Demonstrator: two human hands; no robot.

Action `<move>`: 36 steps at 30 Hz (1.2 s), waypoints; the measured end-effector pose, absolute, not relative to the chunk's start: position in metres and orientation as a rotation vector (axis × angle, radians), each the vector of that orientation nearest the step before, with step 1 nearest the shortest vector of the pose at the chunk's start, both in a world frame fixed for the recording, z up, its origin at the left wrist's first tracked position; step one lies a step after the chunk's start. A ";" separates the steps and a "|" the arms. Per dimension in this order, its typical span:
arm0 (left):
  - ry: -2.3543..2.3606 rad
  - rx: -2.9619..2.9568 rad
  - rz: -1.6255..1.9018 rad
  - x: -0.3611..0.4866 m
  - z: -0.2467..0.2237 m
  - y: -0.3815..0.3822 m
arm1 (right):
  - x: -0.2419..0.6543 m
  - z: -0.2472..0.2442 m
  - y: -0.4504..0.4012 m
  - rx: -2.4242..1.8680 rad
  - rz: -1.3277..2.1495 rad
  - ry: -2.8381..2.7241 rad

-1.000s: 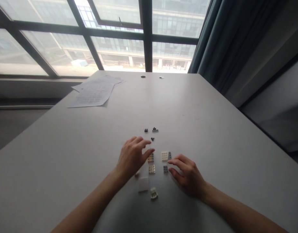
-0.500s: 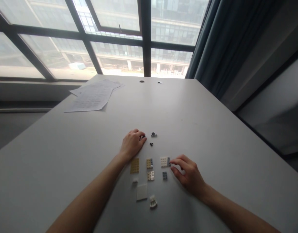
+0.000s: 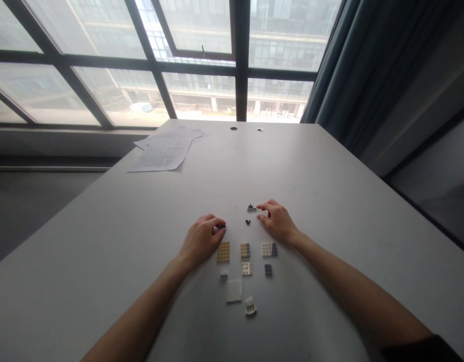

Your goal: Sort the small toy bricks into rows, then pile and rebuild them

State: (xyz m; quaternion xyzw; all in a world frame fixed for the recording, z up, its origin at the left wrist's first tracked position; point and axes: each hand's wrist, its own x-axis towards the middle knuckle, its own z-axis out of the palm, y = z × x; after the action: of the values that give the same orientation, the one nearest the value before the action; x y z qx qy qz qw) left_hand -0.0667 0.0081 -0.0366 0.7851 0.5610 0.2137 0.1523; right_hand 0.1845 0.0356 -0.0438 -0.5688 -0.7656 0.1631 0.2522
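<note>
My left hand (image 3: 204, 237) rests on the table with its fingers curled round a small dark toy brick (image 3: 220, 226), mostly hidden. Just below its wrist lies a tan studded plate (image 3: 223, 252). Farther right, my right hand (image 3: 276, 219) has thumb and forefinger apart and holds nothing. Its forefinger is close to a dark stepped toy-brick piece (image 3: 251, 208); whether they touch I cannot tell. A tiny black piece (image 3: 247, 221) lies left of the thumb. Nearer me are a tan-and-grey brick (image 3: 245, 250) and a white-and-grey one (image 3: 269, 249).
Closer to me lie a light studded plate (image 3: 247, 269), a dark grey brick (image 3: 268, 270), a small white piece (image 3: 224, 274), a smooth white tile (image 3: 234, 291) and a curved white piece (image 3: 250, 307). Printed papers (image 3: 164, 151) cover the table's far left, before the windows.
My right hand has gone from beside the white-and-grey brick to the dark stepped piece farther away. My left hand has drawn back towards me, still round the dark brick. The view has shifted.
</note>
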 end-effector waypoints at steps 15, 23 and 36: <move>1.622 2.249 0.732 -0.067 -0.041 0.001 | 0.185 -0.039 0.041 -1.607 0.399 -2.250; 1.626 2.196 0.903 -0.075 -0.051 0.005 | 0.207 -0.028 0.033 -1.700 0.385 -2.307; 1.615 2.243 0.895 -0.073 -0.050 0.001 | 0.190 -0.034 0.035 -1.550 0.448 -2.304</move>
State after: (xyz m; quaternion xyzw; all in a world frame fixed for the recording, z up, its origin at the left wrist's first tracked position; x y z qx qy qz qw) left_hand -0.0730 0.0014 -0.0503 0.7667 0.5520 0.3059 0.1178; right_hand 0.1899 0.0349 -0.0344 -0.5437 -0.8081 0.1570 0.1636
